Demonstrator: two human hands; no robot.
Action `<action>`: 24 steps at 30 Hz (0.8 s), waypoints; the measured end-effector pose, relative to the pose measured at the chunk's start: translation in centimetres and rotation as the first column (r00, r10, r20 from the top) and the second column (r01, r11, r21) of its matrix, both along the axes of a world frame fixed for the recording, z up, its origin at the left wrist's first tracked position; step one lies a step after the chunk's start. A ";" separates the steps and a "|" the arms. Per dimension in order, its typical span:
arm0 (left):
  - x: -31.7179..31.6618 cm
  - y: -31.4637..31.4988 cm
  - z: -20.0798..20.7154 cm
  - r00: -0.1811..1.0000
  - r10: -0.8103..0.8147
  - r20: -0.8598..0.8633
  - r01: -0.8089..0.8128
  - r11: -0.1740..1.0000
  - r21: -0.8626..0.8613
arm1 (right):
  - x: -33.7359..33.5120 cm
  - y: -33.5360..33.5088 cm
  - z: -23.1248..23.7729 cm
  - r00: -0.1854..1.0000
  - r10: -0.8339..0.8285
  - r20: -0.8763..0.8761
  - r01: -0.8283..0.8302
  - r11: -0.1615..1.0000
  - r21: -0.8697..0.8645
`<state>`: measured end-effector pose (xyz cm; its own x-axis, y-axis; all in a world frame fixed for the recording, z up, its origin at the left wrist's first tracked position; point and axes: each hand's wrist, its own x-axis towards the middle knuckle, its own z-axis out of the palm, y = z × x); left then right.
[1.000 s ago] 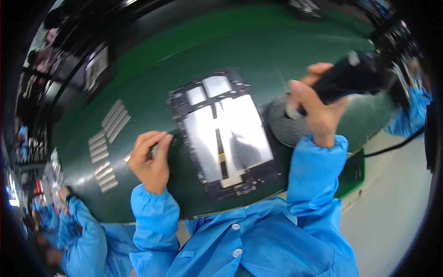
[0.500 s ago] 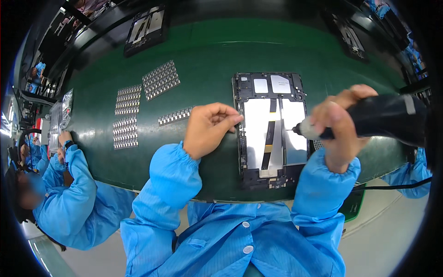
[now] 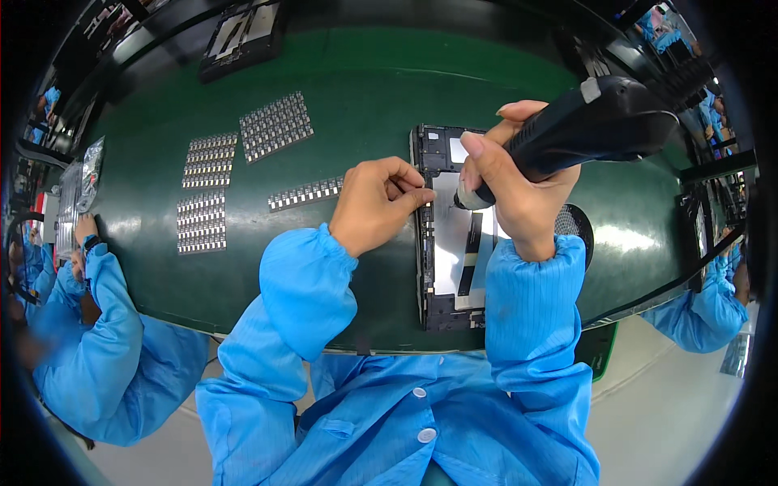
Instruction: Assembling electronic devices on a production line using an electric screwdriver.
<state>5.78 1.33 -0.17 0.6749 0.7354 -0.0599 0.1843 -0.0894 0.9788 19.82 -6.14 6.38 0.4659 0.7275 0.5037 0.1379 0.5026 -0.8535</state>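
An opened tablet (image 3: pixel 450 312), with black frame, silver plates and a dark ribbon cable, lies on the green table. At its left edge is my left hand (image 3: pixel 374 202), thumb and forefinger pinched together; whatever they hold is too small to make out. My right hand (image 3: pixel 523 194) grips a black electric screwdriver (image 3: pixel 596 130) by its front part. The screwdriver's pale nose (image 3: pixel 470 194) is tilted down over the upper left of the tablet, pointing toward the left fingertips. The bit's tip is hard to see. My right hand and sleeve cover the tablet's right side.
Left of my hands lie a short strip of small parts (image 3: pixel 305 195) and several gridded sheets (image 3: pixel 275 127). A round perforated black object (image 3: pixel 574 233) sits right of the tablet. Another device (image 3: pixel 241 36) stands far left. A co-worker's blue sleeve (image 3: pixel 113 283) rests at the table's left edge.
My right hand has brought the screwdriver leftward, from the tablet's right part to near its left edge. My left hand stays pinched at that edge. The view has shifted slightly.
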 end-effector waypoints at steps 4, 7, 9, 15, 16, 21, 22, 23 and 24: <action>0.1 0.9 0.9 0.996 -0.018 -0.085 0.016 1.000 -0.021 | -0.3 0.0 0.1 1.000 -0.007 0.021 0.007 1.000 -0.012; 0.0 1.4 1.2 0.992 -0.078 -0.098 0.051 0.966 -0.253 | -0.4 -0.2 0.3 1.000 -0.014 -0.003 0.014 1.000 -0.013; 0.0 1.5 1.1 0.994 -0.102 -0.036 0.084 0.940 -0.332 | -0.5 0.0 0.7 1.000 -0.004 -0.005 0.004 0.999 0.039; -0.3 1.2 0.6 0.997 -0.078 -0.008 0.072 0.947 -0.312 | -1.4 1.4 0.5 0.999 0.034 0.033 -0.033 0.999 -0.021; -0.2 1.3 0.6 0.997 -0.074 -0.009 0.067 0.947 -0.315 | -1.5 1.6 0.4 0.999 0.038 0.032 -0.037 0.999 -0.024; -0.1 1.3 0.7 0.996 -0.086 -0.029 0.073 0.950 -0.304 | -1.4 1.8 0.2 0.998 0.056 -0.012 -0.056 0.998 -0.033; -0.1 1.4 0.8 0.996 -0.083 -0.030 0.070 0.949 -0.306 | -1.4 1.9 0.2 0.998 0.059 -0.013 -0.059 0.998 -0.034; -0.2 1.4 0.8 0.996 -0.078 -0.031 0.065 0.950 -0.306 | -1.4 1.9 0.3 0.998 0.059 -0.007 -0.059 0.998 -0.035; -0.2 1.4 0.7 0.997 -0.077 -0.031 0.064 0.949 -0.307 | -1.4 1.9 0.2 0.998 0.056 0.000 -0.056 0.998 -0.036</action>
